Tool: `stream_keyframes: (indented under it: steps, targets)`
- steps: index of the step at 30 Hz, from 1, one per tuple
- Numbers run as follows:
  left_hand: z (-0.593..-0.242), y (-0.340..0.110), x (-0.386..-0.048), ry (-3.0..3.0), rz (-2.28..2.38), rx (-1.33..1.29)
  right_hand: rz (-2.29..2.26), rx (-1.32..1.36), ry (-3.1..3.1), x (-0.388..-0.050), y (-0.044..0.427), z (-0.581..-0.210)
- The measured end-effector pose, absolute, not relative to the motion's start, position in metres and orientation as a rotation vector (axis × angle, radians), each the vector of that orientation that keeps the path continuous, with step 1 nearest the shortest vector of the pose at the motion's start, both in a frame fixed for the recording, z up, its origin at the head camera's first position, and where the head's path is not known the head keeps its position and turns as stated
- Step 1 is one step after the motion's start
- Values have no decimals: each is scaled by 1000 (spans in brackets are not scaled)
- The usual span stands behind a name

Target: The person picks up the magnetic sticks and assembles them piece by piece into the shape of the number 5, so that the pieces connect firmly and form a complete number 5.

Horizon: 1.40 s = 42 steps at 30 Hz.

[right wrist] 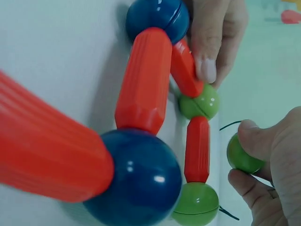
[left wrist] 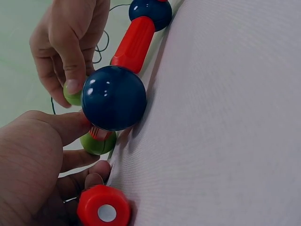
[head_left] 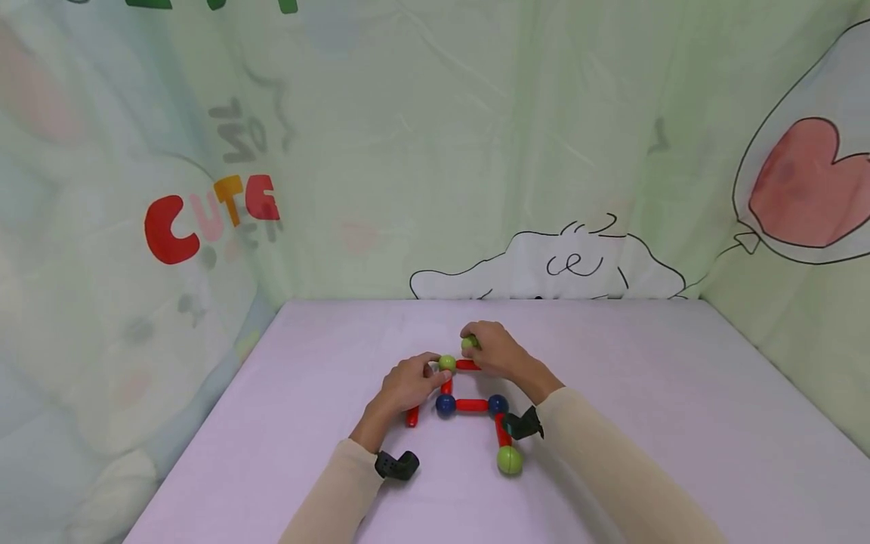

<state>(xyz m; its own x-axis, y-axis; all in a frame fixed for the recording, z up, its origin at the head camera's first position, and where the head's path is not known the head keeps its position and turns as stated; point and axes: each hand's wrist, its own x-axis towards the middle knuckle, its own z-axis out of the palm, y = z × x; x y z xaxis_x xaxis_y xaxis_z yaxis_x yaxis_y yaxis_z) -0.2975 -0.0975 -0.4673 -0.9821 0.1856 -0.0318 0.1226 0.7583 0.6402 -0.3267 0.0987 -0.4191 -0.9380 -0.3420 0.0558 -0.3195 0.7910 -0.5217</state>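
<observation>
Red rods and balls are joined in a chain on the table. A red rod (head_left: pixel 472 406) links two blue balls (head_left: pixel 445 406) (right wrist: pixel 136 179). Another runs from the right blue ball (head_left: pixel 498 405) to a near green ball (head_left: pixel 510 460). From the left blue ball a rod leads to a far green ball (head_left: pixel 446 363), which my left hand (head_left: pixel 409 384) pinches between thumb and finger. A further rod (right wrist: pixel 197 148) joins that ball to another green ball (right wrist: pixel 196 205), hidden in the head view. Raised above it, my right hand (head_left: pixel 499 351) pinches a separate green ball (right wrist: pixel 244 155).
A loose red rod (head_left: pixel 412 417) with a silver end disc lies beside my left hand. The pale table (head_left: pixel 646 423) meets a printed curtain (head_left: pixel 408 151) at the back and sides. Both wrists wear black straps.
</observation>
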Motion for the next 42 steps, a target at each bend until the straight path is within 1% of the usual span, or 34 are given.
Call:
stream_keyframes:
  steps: [9, 21, 30, 42]
  targets:
    - [-467, -98, -295, 2846, 1032, 251, -1127, -626, 2852, -301, 109, -416]
    - [-467, -99, -295, 2869, 1016, 312, -1380, -731, 2714, -273, 100, -407]
    - [-465, -98, -295, 2871, 1011, 294, -1427, -703, 2713, -266, 104, -410]
    - [-466, -98, -295, 2848, 1024, 249, -1486, -520, 2743, -256, 114, -418]
